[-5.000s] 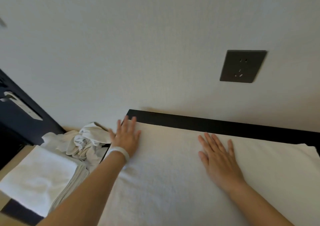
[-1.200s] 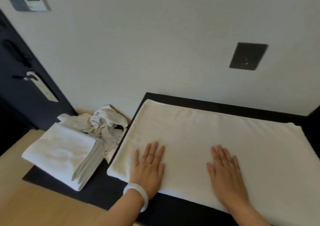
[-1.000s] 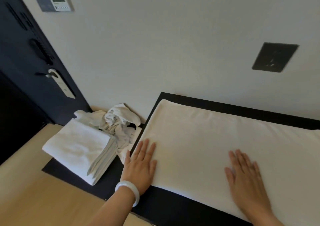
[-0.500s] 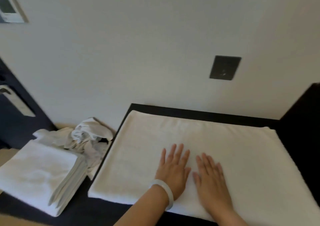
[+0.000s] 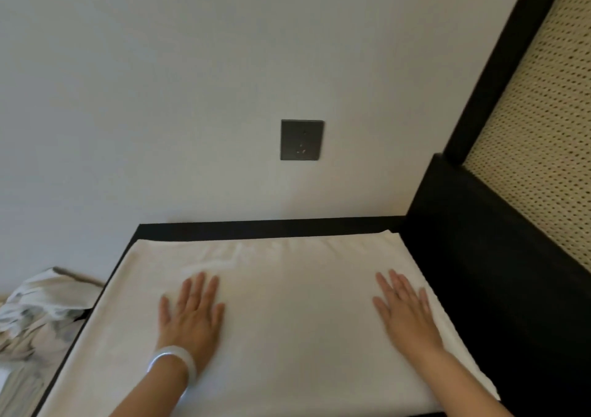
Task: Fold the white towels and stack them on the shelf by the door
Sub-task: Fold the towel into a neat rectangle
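A large white towel [image 5: 287,288] lies flat on a black surface [image 5: 256,226] against the wall. My left hand [image 5: 192,314], with a pale bangle on the wrist, presses palm down on the towel's left-middle part, fingers spread. Near the towel's right edge my right hand [image 5: 406,311] also lies flat on it, fingers apart. Neither hand grips the cloth. A crumpled heap of white towels [image 5: 35,308] sits lower at the far left, cut off by the frame edge.
A dark wall socket [image 5: 302,139] is set in the white wall above the towel. A black-framed panel with woven cane [image 5: 543,148] rises at the right, close to my right hand.
My hands, side by side at the towel's middle half a second ago, have slid apart, the right one out to the right edge. The view has swung right; the folded stack is out of sight.
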Available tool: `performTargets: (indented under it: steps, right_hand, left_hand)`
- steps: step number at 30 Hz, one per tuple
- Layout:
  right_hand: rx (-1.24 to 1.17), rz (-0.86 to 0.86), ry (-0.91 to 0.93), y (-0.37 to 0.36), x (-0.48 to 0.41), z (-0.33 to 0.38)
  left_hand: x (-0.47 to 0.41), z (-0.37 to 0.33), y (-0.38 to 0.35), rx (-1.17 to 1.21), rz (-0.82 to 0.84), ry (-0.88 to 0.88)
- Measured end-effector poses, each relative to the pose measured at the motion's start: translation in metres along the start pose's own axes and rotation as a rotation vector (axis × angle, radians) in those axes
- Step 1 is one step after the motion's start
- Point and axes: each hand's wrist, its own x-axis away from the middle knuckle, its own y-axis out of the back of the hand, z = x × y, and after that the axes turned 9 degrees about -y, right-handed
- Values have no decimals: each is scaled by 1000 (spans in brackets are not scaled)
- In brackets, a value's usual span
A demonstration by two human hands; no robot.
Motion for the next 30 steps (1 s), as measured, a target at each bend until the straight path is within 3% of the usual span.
performTargets:
  steps: [8,11,13,15,19,25,30]
  right_hand:
    - [-95,105,56,17,-19,-28]
    - [-233,30,-112,24,-16,-36]
    - [-170,-8,-254,34,-11,-47]
    - [-177,90,-330,44,-8,-56]
    - [-297,261,-391,60,6,-64]
    - [-912,566,-549,99,19,-70]
    - [-1107,632,-315,150,25,-8]
  left_hand:
    - [2,-4,4,-26,37,37]
    - [0,-20,7,-49,77,31]
    - [5,-42,4,-87,32,-103]
    - [12,-58,-11,-56,53,-206]
    - [15,-64,-17,-52,70,-245]
    - [15,-64,-18,-20,105,-265]
    - [16,-65,-13,36,194,-243]
